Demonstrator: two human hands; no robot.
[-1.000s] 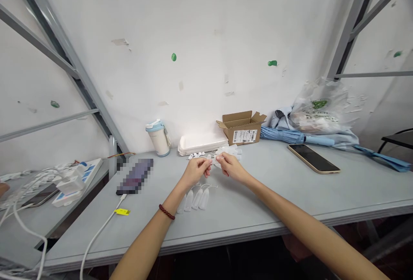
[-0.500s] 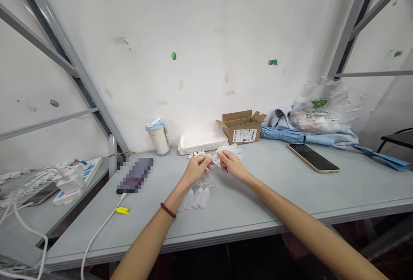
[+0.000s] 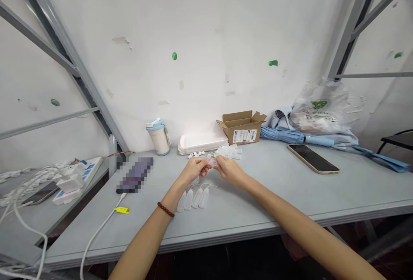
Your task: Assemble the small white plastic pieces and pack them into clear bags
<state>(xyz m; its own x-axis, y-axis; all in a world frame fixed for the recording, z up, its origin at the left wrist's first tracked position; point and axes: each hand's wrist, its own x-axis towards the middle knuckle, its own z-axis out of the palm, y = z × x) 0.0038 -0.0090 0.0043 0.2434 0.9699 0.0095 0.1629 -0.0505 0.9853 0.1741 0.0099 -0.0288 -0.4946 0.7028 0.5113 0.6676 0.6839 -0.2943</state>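
Above the middle of the table, my left hand (image 3: 194,169) and my right hand (image 3: 228,170) meet at the fingertips. Both are closed in a pinch around a small translucent plastic piece (image 3: 209,158), mostly hidden by the fingers. Nearer me, under my left hand, several translucent squeeze bottles (image 3: 195,198) with thin curved tubes lie in a row. Behind my hands are several small white caps (image 3: 196,154). More translucent bottles (image 3: 232,152) lie in a heap behind my right hand.
By the wall stand a cup (image 3: 158,137), a white tray (image 3: 201,143) and an open cardboard box (image 3: 241,129). A blue umbrella (image 3: 284,134) and a phone (image 3: 312,158) lie to the right. Left are a blurred-out phone (image 3: 136,176) and its cable (image 3: 100,228).
My hands have come together, the right one moving slightly left and down. The translucent piece between them is now more covered by fingers. The bottles in the row have not moved.
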